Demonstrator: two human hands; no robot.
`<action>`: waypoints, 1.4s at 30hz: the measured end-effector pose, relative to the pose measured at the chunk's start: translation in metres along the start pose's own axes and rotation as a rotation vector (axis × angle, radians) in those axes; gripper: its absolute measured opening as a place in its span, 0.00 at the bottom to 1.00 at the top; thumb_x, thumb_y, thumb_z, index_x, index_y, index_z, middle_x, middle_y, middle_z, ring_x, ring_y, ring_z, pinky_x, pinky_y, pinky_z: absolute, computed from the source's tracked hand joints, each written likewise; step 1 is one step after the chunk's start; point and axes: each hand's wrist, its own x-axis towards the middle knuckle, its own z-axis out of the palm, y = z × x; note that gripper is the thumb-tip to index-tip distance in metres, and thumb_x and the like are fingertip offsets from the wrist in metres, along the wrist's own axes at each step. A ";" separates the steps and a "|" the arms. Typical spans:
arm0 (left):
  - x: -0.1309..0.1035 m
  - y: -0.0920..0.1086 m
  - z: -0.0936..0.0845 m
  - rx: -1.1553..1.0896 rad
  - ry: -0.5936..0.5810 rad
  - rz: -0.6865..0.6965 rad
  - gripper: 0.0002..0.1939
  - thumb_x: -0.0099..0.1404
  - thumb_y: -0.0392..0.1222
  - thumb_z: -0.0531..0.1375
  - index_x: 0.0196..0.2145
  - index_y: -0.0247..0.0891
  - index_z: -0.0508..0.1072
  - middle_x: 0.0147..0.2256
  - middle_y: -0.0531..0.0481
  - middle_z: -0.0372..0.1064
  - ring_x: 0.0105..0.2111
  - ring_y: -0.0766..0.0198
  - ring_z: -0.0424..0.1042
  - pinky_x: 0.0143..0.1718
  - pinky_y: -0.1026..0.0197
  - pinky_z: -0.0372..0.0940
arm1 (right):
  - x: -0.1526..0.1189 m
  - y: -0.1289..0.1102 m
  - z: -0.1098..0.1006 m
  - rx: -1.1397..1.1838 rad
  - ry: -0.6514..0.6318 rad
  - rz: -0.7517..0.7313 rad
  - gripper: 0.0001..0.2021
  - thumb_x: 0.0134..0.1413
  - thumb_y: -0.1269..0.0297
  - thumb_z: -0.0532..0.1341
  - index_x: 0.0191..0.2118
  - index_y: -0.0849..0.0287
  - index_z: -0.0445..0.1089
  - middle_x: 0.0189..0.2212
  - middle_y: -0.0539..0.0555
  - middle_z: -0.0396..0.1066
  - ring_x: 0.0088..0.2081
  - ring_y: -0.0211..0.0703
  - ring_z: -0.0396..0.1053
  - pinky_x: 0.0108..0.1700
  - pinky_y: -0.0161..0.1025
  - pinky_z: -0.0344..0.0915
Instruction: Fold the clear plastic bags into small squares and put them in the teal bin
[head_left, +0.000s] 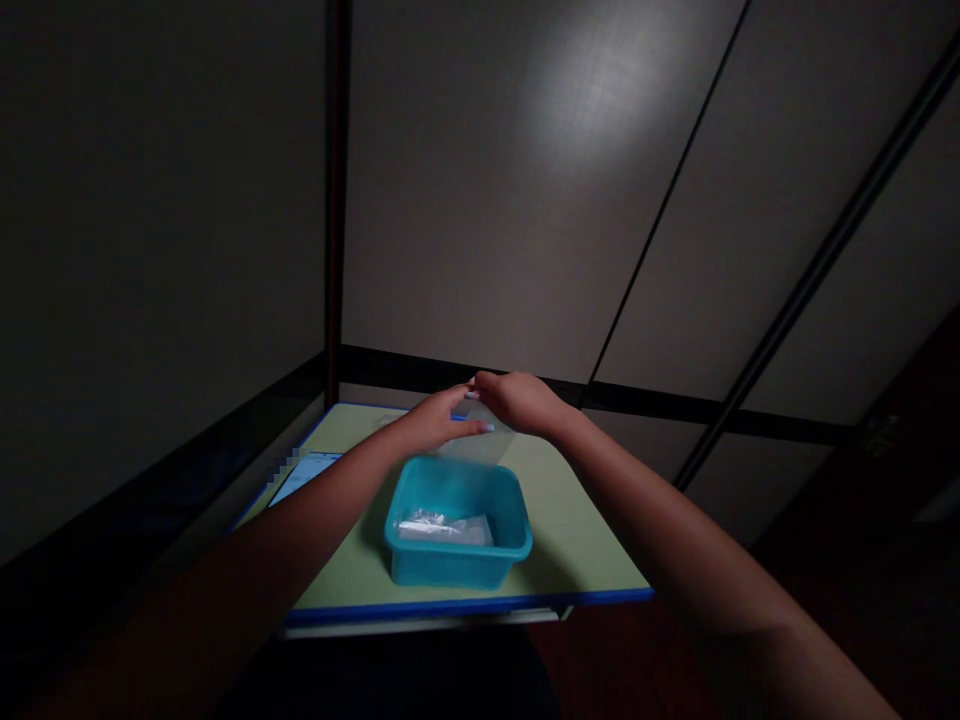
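A translucent plastic bag [480, 447] hangs above the far side of a teal plastic basin [457, 570], its lower part blurred. My left hand [435, 420] grips the bag from the left, thumb stretched across its front. At the bag's top, my right hand [523, 402] has its fingers closed and bent over, near the left fingertips. The exact grip of the right fingers is partly hidden. Inside the basin lies a clear, shiny plastic packet [446, 528], whose contents I cannot make out.
The basin stands on a small yellow-green table [585, 540] with a blue edge. A pale-screened device or sheet [306, 474] lies at the left, partly behind my left forearm. Cabinet-like panels [480, 250] rise close behind the table, and a dark wall stands at left.
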 end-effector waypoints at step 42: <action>-0.030 -0.022 -0.001 0.011 -0.678 -0.678 0.06 0.49 0.41 0.60 0.23 0.37 0.74 0.19 0.54 0.69 0.21 0.66 0.66 0.26 0.67 0.59 | -0.067 -0.031 0.097 0.602 -0.020 0.398 0.19 0.54 0.55 0.56 0.49 0.58 0.59 0.29 0.53 0.71 0.27 0.39 0.65 0.28 0.33 0.51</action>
